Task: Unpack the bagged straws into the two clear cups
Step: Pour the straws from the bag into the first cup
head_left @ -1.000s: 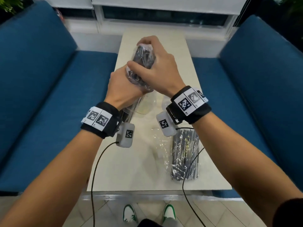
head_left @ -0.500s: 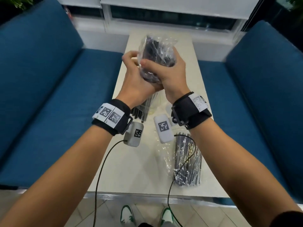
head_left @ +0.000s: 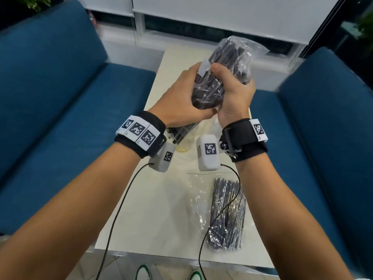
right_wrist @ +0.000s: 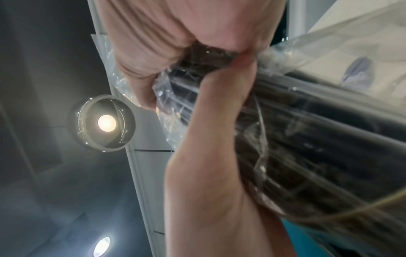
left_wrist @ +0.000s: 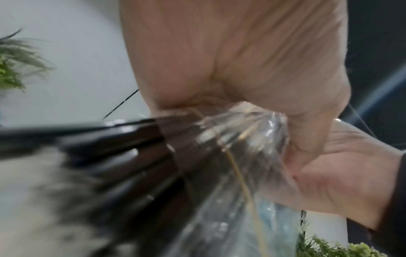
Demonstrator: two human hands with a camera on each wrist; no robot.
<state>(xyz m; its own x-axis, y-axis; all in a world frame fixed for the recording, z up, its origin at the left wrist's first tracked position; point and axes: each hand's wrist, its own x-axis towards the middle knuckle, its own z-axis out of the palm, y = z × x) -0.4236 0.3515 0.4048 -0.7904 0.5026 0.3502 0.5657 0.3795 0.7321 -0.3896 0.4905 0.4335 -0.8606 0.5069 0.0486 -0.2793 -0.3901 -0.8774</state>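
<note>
Both hands hold a clear bag of black straws (head_left: 232, 57) up over the middle of the table, its sealed end tilted up to the right. My left hand (head_left: 185, 96) grips the bag's lower part from the left. From the right, my right hand (head_left: 236, 93) grips it with the thumb on top. Black straws (head_left: 180, 131) stick out below my left hand, over a clear cup (head_left: 184, 148) that the wrists mostly hide. The left wrist view shows the bag (left_wrist: 241, 156) crumpled against the palm. In the right wrist view, fingers squeeze the bag (right_wrist: 307, 121).
A second bag of black straws (head_left: 227, 215) lies flat on the near right of the pale table (head_left: 157, 209). Blue benches stand to the left (head_left: 60, 118) and right (head_left: 323, 128). Sensor cables hang from both wrists over the near table.
The bag has tilted so that its top leans right. My right hand has turned from over the top of the bag to its right side. Both hands have kept their hold.
</note>
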